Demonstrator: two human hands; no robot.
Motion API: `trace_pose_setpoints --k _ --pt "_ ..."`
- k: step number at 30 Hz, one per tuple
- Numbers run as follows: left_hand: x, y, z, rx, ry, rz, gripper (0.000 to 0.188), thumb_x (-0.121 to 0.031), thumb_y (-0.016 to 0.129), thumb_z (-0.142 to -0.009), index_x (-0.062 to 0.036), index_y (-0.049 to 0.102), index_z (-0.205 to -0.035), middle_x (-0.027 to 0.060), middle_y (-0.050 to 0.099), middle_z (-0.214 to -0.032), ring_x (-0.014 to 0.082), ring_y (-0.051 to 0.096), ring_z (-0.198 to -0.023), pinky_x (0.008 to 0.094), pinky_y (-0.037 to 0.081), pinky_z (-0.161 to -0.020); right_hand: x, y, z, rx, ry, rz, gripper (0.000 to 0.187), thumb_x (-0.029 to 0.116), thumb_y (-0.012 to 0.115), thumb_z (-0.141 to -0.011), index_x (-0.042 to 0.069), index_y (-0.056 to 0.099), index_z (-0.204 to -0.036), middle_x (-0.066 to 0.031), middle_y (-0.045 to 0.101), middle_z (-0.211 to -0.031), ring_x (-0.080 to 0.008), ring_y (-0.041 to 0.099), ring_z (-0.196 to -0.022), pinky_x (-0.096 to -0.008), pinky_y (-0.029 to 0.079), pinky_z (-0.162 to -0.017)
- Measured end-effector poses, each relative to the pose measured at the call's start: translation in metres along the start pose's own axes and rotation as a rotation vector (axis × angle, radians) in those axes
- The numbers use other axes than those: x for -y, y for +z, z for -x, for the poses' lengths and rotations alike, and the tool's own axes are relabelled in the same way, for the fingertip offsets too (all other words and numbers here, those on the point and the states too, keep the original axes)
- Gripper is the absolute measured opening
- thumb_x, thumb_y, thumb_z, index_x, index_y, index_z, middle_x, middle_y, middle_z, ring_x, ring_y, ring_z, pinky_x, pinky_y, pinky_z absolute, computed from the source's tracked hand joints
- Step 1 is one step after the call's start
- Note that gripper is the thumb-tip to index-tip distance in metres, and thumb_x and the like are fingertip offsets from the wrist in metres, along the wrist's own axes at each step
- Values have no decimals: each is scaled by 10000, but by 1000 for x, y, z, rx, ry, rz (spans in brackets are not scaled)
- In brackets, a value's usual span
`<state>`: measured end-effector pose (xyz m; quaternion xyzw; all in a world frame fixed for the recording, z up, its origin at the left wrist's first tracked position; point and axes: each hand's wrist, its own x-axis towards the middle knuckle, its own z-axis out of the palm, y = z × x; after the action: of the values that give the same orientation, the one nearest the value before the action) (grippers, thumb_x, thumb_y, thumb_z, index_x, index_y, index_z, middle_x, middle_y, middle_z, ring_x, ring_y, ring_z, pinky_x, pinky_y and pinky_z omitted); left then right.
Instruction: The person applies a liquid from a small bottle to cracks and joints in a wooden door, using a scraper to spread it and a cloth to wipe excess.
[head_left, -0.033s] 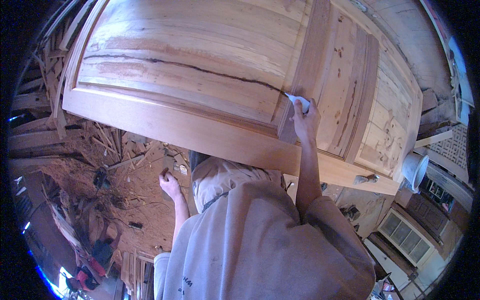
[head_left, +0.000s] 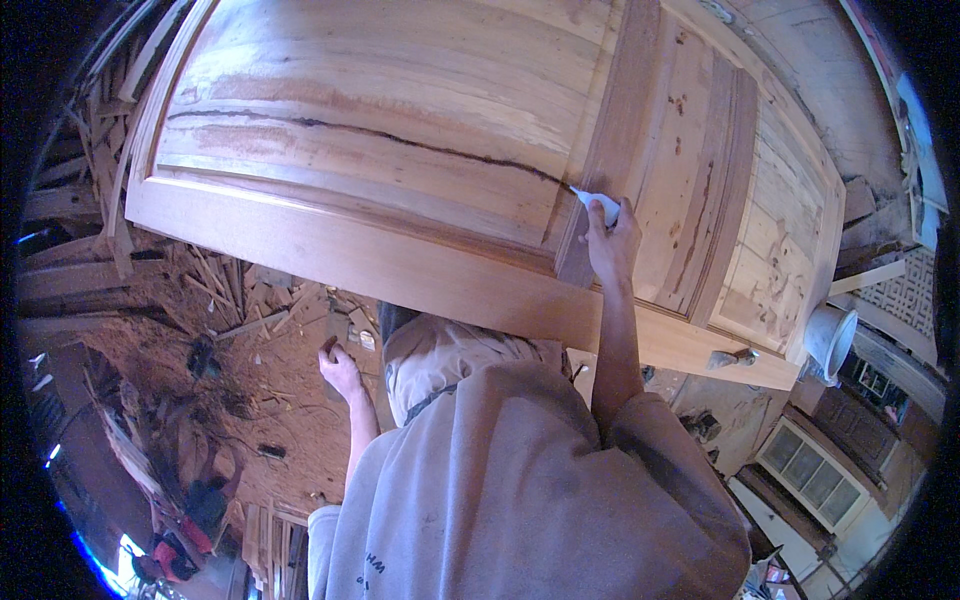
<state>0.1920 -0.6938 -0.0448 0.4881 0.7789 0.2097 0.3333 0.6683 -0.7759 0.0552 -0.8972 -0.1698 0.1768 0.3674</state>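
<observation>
My right hand (head_left: 613,242) grips a small white squeeze bottle with a pointed nozzle (head_left: 597,206), like a glue bottle. The nozzle tip is at the right end of a long dark crack (head_left: 420,146) in the large panel of a wooden door (head_left: 330,235). That crack runs across the panel, filled or stained dark, with reddish-brown smears beside it. Away from the door's near edge, my left hand (head_left: 341,370) hangs beside my body, fingers loosely bent and slightly apart, holding nothing that shows.
A metal latch piece (head_left: 732,357) sticks out of the door's near edge. A white bucket (head_left: 830,342) stands off its right end. Wood offcuts (head_left: 295,305) and sawdust (head_left: 290,420) cover the floor at left. A person in red (head_left: 180,550) is at lower left.
</observation>
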Motion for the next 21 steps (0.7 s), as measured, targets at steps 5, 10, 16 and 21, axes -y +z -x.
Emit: trace_pose_setpoints --k 5,10,16,21 --pt "-10 1 4 -50 113 -63 291 -86 505 -855 42 654 -1070 205 672 -1052 304 631 -953 378 488 -851 -6 -1 -3 -5 71 -274 307 243 606 -958 -46 544 -1042 -93 584 -747 -112 549 -505 -280 518 -451" --pt "-6 -5 1 -84 192 -158 294 -34 497 -808 38 650 -1049 200 670 -1048 324 621 -990 387 459 -913 -15 -5 -10 9 218 -746 245 253 608 -943 25 554 -1012 -7 481 -690 -101 484 -539 -293 510 -521" --pt "-22 -21 -8 -148 205 -136 301 -38 515 -791 23 654 -1051 155 680 -1019 239 611 -836 334 470 -760 18 -21 5 146 390 -1149 268 286 575 -947 76 524 -1106 23 450 -701 -109 486 -627 -300 488 -616" --pt "-33 -43 -10 -159 193 -61 300 0 510 -753 -1 652 -1018 114 656 -947 210 586 -762 324 441 -668 19 -15 7 218 420 -1225 250 312 573 -953 114 524 -1096 38 440 -697 -102 457 -634 -290 431 -639"
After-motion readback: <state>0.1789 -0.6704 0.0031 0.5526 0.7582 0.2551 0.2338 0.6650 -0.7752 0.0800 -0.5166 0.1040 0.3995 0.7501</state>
